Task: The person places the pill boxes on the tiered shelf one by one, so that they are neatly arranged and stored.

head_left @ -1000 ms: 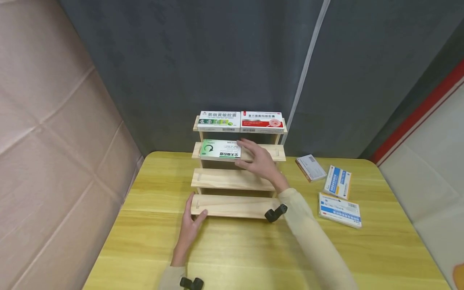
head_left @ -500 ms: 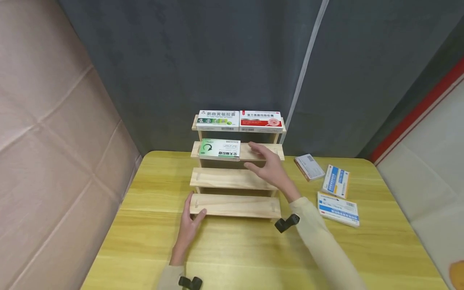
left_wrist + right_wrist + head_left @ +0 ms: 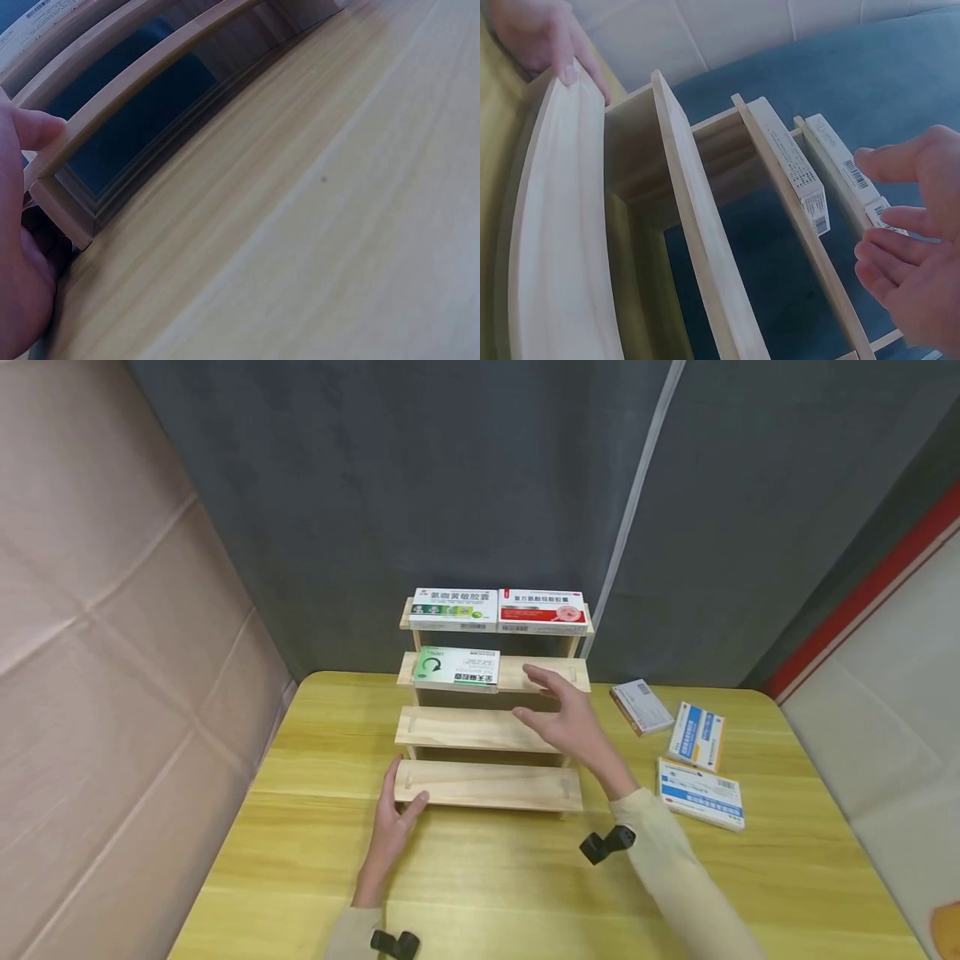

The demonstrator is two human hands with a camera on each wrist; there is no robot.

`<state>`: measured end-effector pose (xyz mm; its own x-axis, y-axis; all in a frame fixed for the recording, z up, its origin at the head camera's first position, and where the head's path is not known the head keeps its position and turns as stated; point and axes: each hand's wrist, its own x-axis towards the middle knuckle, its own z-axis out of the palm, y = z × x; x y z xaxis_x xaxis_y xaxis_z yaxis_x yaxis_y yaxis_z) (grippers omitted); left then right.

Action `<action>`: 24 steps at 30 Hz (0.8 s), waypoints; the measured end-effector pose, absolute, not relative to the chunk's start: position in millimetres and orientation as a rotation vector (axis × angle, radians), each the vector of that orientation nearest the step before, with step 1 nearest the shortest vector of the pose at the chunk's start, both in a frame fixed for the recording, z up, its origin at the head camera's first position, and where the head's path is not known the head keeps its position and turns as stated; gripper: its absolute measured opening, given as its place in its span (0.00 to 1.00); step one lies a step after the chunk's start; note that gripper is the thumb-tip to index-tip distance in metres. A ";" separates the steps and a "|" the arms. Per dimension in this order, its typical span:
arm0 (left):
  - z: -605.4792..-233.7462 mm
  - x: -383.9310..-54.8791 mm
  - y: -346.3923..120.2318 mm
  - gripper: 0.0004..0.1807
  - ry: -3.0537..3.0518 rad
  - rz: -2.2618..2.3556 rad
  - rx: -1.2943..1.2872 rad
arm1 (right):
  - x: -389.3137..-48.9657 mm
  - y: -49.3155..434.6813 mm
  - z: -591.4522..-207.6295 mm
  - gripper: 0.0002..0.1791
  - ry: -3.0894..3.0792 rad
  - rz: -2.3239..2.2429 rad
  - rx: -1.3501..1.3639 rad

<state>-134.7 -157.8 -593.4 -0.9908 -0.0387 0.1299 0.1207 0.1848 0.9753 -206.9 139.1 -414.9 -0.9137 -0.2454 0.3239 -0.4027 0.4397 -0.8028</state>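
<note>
A stepped wooden display rack stands on the table, its lowest step nearest me. My left hand grips that step's left end, with the thumb on top; the left wrist view shows the fingers round the side. Over the right part of the middle steps hovers my right hand, its fingers loosely spread and holding nothing. A green and white medicine box lies on the left half of the second step from the top. Side by side on the top step are a white-green medicine box and a white-red medicine box.
Right of the rack on the yellow wood-grain table lie a grey-white medicine box, a blue-white medicine box and a larger blue-striped medicine box. A dark grey curtain hangs behind the table.
My right hand has drawn away from the green and white medicine box, to the right and slightly toward me. The box stays on its step. My left hand keeps its grip on the rack.
</note>
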 end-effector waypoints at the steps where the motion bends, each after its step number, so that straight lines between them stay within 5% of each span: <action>1: -593.4 -134.8 -157.7 0.43 -2.319 -1.929 -0.080 | -205.1 139.9 -415.1 0.36 -2.514 1.482 0.575; 24: -595.9 -136.3 -156.4 0.43 -2.309 -1.941 -0.063 | -164.1 163.7 -410.7 0.42 -2.407 1.433 0.499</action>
<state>-136.3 -156.4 -595.9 -0.9914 -0.0479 0.1219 0.1119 0.1744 0.9783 -164.1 163.7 -410.7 -0.8964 -0.1432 0.4195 -0.4370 0.4437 -0.7824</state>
